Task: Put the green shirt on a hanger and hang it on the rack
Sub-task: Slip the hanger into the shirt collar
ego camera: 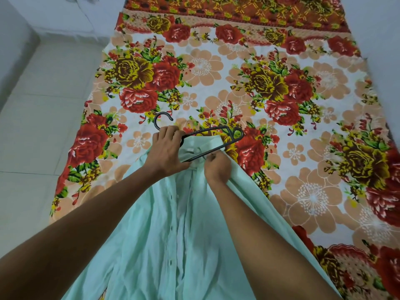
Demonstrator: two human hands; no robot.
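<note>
We have the green shirt spread lengthwise on the bed, collar end far, hem end near, with its button placket running up the middle. The black hanger lies at the collar end, tilted, its hook pointing far and left over the flowered sheet.

Grip state: our left hand is curled round the hanger at the base of the hook. Our right hand pinches shirt fabric just beside the collar, close against the lower bar of the hanger. The hands sit near each other at the neck opening.

Progress, as we judge it:
- Done: shirt laid out; hanger picked up and brought to the collar.
- In hand: feeding the hanger into the shirt. The right arm of the hanger lies bare on the sheet, outside the cloth. The left arm appears to be entering the neck opening, but the hand and folded collar cover it, so we cannot confirm this.
- Left: seat both shoulders on the hanger, straighten the collar, lift the shirt, carry it to the rack and hook it on.

No rack is in view. To the left of the bed we see pale floor tiles.
</note>
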